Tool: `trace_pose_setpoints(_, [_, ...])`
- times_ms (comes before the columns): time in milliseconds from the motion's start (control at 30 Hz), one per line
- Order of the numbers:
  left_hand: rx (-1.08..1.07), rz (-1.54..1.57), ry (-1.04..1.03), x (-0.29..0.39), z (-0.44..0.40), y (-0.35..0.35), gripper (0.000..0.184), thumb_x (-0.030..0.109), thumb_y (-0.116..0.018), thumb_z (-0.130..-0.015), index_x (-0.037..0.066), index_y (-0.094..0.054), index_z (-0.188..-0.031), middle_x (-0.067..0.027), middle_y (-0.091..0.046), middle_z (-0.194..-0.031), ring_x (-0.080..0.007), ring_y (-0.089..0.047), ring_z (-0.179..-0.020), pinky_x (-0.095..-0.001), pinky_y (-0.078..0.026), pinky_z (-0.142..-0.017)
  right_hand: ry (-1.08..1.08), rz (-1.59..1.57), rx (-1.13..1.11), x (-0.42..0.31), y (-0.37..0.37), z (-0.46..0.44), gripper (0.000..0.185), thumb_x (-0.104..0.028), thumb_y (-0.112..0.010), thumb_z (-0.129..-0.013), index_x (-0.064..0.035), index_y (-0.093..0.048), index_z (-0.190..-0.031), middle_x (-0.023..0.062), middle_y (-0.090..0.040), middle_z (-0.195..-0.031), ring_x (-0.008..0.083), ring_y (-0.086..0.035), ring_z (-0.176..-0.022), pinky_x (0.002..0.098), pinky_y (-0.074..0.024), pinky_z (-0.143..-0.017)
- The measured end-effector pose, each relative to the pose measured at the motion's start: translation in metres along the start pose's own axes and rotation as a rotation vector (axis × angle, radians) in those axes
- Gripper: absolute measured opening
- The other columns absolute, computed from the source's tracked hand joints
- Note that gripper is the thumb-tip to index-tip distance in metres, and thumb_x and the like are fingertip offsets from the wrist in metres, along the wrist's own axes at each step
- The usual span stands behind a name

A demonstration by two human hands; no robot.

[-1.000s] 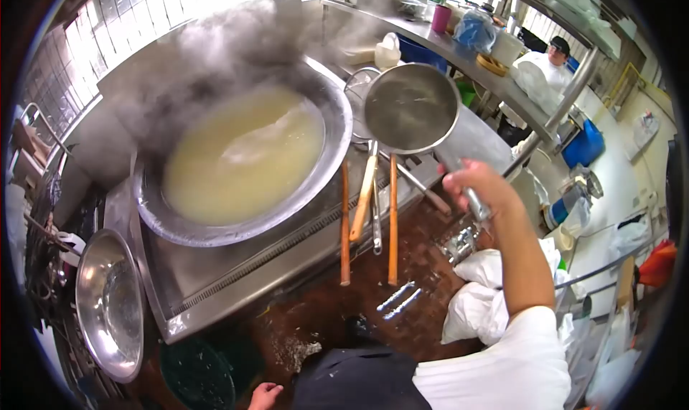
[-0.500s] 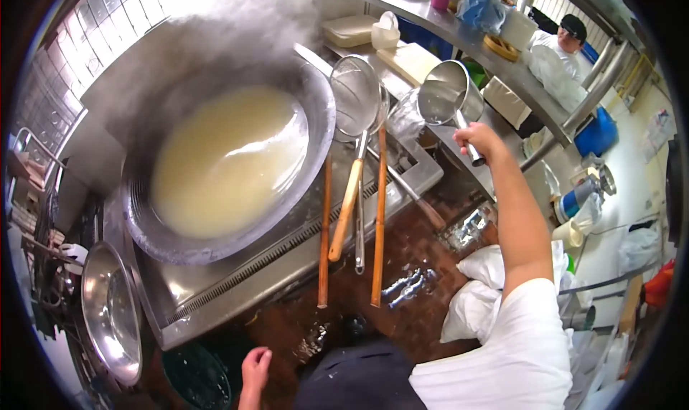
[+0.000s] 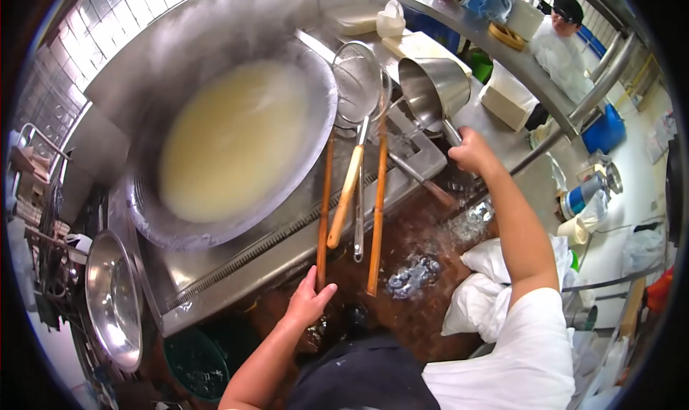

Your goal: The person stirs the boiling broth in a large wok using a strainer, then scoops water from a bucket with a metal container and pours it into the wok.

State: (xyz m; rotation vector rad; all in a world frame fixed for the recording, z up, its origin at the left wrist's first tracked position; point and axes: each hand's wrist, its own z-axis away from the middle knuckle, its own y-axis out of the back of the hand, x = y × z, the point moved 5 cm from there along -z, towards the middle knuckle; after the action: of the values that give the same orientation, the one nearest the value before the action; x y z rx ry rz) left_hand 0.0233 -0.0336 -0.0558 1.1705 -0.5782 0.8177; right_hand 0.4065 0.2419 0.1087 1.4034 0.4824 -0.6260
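Note:
My right hand [image 3: 471, 152] is closed on the handle of a metal pot [image 3: 438, 91], which is tipped onto its side at the right of the stove. My left hand [image 3: 310, 304] is open, thumb and fingers apart, at the lower end of a long wooden stick [image 3: 325, 231]; whether it touches the stick I cannot tell. A wire strainer [image 3: 357, 83] with a wooden handle lies beside a large steaming wok [image 3: 233, 231] of pale yellow liquid [image 3: 230, 144]. A second stick [image 3: 377, 216] lies to the strainer's right.
A steel bowl [image 3: 113, 302] stands left of the stove [image 3: 215, 284]. White sacks [image 3: 477, 306] lie on the wet floor at the right. Another person [image 3: 560, 48] stands behind the steel shelf [image 3: 466, 22]. A green tub [image 3: 194, 363] is at the lower left.
The pot went from over the stove's right part to the right, and now tips sideways with its opening facing left. My left hand has risen from the bottom edge to the stick's end.

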Motion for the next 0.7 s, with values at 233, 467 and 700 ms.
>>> trace_pose_setpoints(233, [-0.170,0.274,0.126,-0.022,0.024,0.002,0.062,0.027,-0.065,-0.087,0.000,-0.039,-0.136,-0.0169,-0.055,-0.125,-0.0216,-0.054,-0.115,-0.0339,-0.042,-0.098,0.303,0.291,0.206,-0.027,-0.007,0.029,0.035,-0.016,-0.060,-0.066,0.0000,-0.058,-0.097,0.0245,-0.064,-0.086,0.0397,-0.062,-0.085,0.0448,-0.0492,-0.075])
trace_pose_setpoints(467, [-0.107,0.335,0.269,-0.082,0.097,0.025,0.060,0.035,-0.068,-0.084,0.000,-0.049,-0.129,-0.0188,-0.059,-0.121,-0.0259,-0.057,-0.112,-0.0353,-0.045,-0.095,0.394,0.406,0.252,-0.085,-0.020,0.086,0.039,-0.022,-0.064,-0.073,-0.0032,-0.055,-0.107,0.0222,-0.064,-0.092,0.0399,-0.061,-0.089,0.0473,-0.0478,-0.077])
trace_pose_setpoints(700, [-0.062,-0.012,0.577,-0.220,0.255,0.044,0.066,0.044,-0.067,-0.080,0.001,-0.052,-0.128,-0.0198,-0.059,-0.122,-0.0295,-0.056,-0.114,-0.0366,-0.044,-0.096,0.453,-0.198,-0.471,-0.181,-0.103,0.190,0.046,-0.023,-0.073,-0.073,0.0013,-0.057,-0.109,0.0101,-0.066,-0.084,0.0184,-0.062,-0.073,0.0351,-0.0501,-0.064])
